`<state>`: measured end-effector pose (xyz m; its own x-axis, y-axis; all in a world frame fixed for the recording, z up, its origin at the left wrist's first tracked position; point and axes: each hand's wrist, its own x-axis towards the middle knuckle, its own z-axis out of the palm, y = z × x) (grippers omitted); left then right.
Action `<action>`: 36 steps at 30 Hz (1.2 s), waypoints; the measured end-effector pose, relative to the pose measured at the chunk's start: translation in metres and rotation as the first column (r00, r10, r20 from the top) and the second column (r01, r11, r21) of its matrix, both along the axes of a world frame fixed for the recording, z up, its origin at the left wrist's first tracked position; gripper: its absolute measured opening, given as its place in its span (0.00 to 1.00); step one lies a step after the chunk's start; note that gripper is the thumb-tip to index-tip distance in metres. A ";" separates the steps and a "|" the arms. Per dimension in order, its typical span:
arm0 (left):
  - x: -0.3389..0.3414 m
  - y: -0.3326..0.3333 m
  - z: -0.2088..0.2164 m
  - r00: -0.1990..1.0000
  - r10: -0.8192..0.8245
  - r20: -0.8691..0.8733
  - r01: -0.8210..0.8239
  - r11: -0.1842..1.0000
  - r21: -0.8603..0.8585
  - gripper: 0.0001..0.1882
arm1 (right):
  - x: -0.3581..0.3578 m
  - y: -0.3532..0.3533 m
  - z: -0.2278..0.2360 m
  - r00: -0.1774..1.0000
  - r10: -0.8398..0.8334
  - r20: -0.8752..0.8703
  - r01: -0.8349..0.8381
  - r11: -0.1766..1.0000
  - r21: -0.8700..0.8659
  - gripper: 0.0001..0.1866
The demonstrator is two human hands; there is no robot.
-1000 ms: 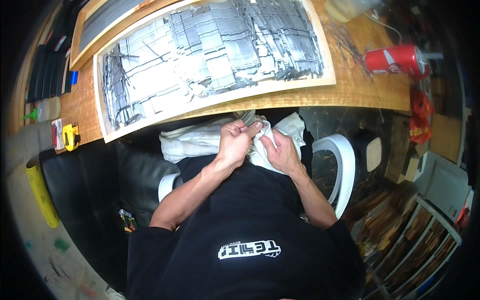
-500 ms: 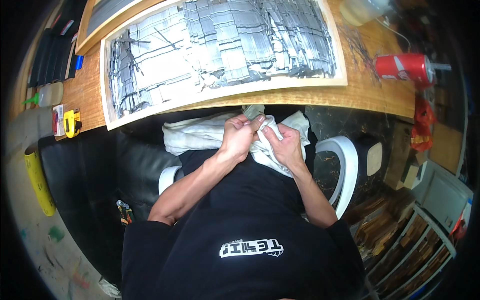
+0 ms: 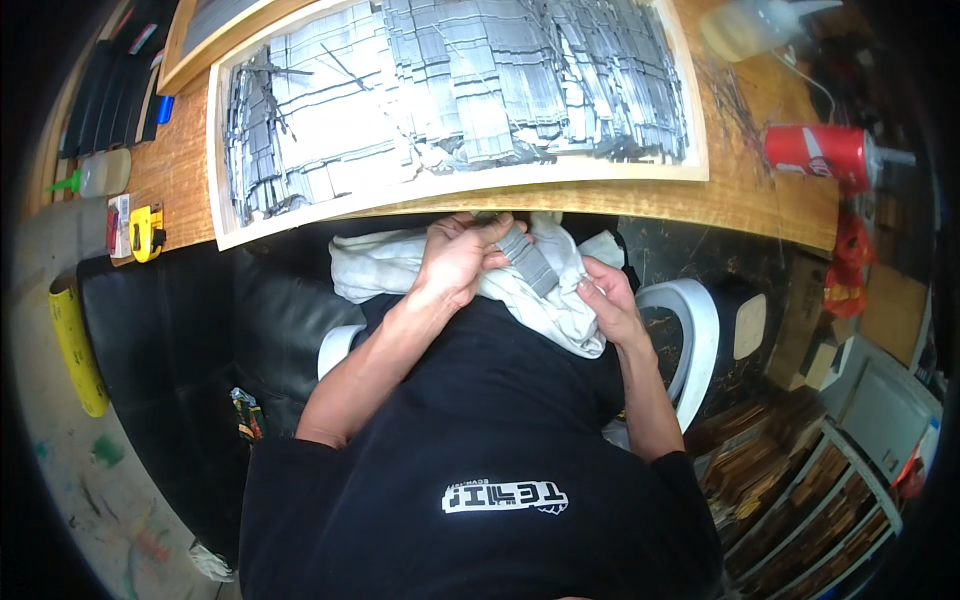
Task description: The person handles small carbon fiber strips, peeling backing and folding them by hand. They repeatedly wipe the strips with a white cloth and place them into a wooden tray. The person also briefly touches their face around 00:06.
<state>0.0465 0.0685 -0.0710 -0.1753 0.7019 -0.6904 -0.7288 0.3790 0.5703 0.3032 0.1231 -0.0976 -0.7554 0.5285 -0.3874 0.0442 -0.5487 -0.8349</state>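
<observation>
A small grey piece [image 3: 532, 265] with layered bands lies over the white cloth [image 3: 385, 265] on my lap. My left hand [image 3: 455, 260] is closed on the piece's upper end, thumb and fingers pinching it. On the other side, my right hand [image 3: 612, 300] grips a fold of the same cloth between thumb and fingers. Just beyond, on the table, is a pale wood-framed panel [image 3: 460, 188] covered with similar grey, banded pieces [image 3: 480, 80]. Some of its surface is washed out by glare.
On the wooden table [image 3: 790, 205] are a red can [image 3: 815, 152], a nozzle bottle [image 3: 745, 28], a green-tipped bottle [image 3: 103, 172] and a yellow tool [image 3: 148, 235]. White armrests [image 3: 702, 330] flank me. A rack of wood pieces [image 3: 810, 500] stands at lower right.
My hands have moved apart, the right one going right and nearer to me with the cloth. The grey piece now shows largely uncovered by the left hand.
</observation>
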 end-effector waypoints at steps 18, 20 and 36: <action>0.020 -0.008 -0.018 0.997 -0.075 -0.008 0.074 0.996 -0.039 0.06 | -0.040 -0.010 0.032 0.960 0.049 0.276 -0.087 0.988 0.127 0.13; 0.016 -0.003 -0.027 0.997 -0.074 -0.019 0.074 0.997 -0.029 0.04 | -0.031 -0.005 0.034 0.971 0.047 0.233 -0.076 0.990 0.120 0.13; -0.002 0.010 -0.017 0.985 -0.158 -0.067 0.159 0.987 0.013 0.10 | -0.034 0.001 0.026 0.977 0.082 0.196 -0.105 0.989 0.107 0.14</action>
